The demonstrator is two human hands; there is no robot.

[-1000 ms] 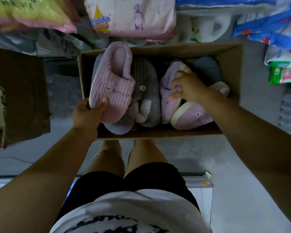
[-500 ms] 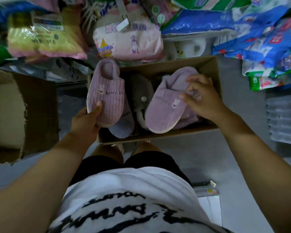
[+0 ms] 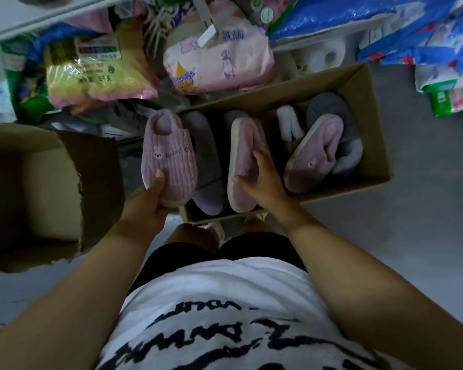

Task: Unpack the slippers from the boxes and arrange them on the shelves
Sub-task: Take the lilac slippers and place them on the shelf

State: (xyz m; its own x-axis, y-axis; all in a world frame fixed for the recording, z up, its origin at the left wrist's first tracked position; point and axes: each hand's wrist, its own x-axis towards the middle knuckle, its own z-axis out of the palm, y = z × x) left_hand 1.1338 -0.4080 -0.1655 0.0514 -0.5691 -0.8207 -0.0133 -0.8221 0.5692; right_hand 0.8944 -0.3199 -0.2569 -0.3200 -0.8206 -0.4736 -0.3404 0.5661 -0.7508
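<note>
**A ribbed pink slipper in each hand, over the open carton**

Head view: at the centre of the frame the left hand grips the toe end of a pink slipper. Its thumb lies on the ribbed, corduroy-like upper and its fingers curl under the pale sole. The slipper's top faces the camera, showing a small stitched animal and a line of lettering, and its rounded heel opening points toward the top of the frame.

Just to its right, the right hand clasps a second pink slipper turned on its side, so the cream sole edge forms a long curve.

Both are held over the near left part of a brown cardboard box, which sits on the grey floor and runs toward the upper right. Inside the box are a lavender slipper, a third pink slipper tilted on its edge, and a grey slipper at the far end.

At the left of the frame stands another carton with a torn flap. Along the top of the frame are glossy plastic packs, one pink and one yellow.
</note>
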